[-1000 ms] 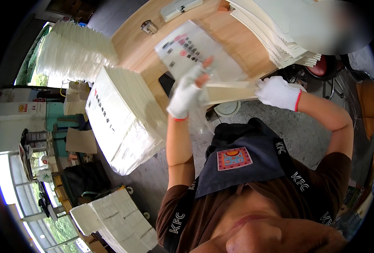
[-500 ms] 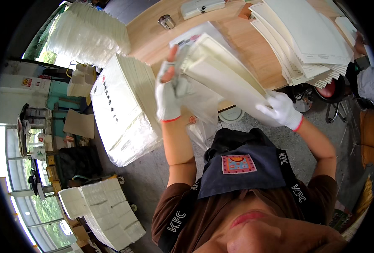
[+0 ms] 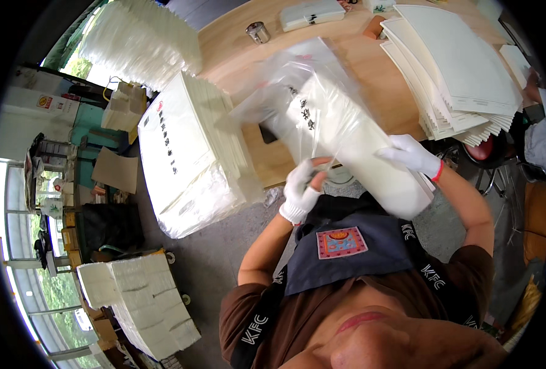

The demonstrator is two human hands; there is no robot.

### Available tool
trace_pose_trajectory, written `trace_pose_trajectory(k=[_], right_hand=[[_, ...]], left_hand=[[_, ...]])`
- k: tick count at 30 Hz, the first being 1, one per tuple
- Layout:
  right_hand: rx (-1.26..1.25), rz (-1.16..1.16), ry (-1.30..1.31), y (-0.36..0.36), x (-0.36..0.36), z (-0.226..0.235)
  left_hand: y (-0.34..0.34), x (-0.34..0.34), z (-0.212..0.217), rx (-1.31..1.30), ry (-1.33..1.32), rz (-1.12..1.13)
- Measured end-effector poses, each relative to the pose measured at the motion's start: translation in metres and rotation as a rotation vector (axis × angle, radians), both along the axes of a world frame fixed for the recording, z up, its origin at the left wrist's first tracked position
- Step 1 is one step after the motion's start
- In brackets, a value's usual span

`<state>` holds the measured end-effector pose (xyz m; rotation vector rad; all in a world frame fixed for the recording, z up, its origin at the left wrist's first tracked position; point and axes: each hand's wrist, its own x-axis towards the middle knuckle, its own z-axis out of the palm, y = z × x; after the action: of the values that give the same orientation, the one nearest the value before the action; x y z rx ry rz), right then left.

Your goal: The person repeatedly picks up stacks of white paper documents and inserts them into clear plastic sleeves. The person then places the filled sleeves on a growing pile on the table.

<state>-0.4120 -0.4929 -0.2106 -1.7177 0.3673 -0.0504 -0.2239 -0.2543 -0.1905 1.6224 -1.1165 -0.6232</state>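
Note:
A folded bundle of cream paper sheets (image 3: 387, 175) slants over the table's near edge. Its far part lies inside a clear plastic bag (image 3: 322, 58) with dark print. My right hand (image 3: 411, 155), in a white glove, grips the bundle's right side, thumb on top. My left hand (image 3: 302, 189), gloved with some fingertips bare, pinches the near left edge of the bag, close to my apron. To the left stands a tall stack of paper in printed plastic bags (image 3: 184, 160).
On the wooden table (image 3: 227, 40) are a metal cup (image 3: 258, 32), a small packaged bundle (image 3: 312, 15) and a fanned pile of cream sheets (image 3: 454, 61). Another bagged stack (image 3: 138, 43) rises at the far left. A person's hand (image 3: 532, 86) shows at the right edge.
My left hand has come down toward me, drawing the plastic bag over the bundle. The bundle has dropped lower and nearer my body, still in my right hand.

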Motion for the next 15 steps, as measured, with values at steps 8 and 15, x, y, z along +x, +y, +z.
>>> trace_pose_trajectory(k=[8,15], right_hand=[[-0.674,0.032,0.085,0.001,0.065,-0.038],[-0.547,-0.281,-0.194,0.058,0.081,-0.06]], left_hand=[[-0.109,-0.018,0.016,-0.34,-0.562,-0.152],[-0.103,-0.019,-0.034,-0.27,-0.473,-0.166]])
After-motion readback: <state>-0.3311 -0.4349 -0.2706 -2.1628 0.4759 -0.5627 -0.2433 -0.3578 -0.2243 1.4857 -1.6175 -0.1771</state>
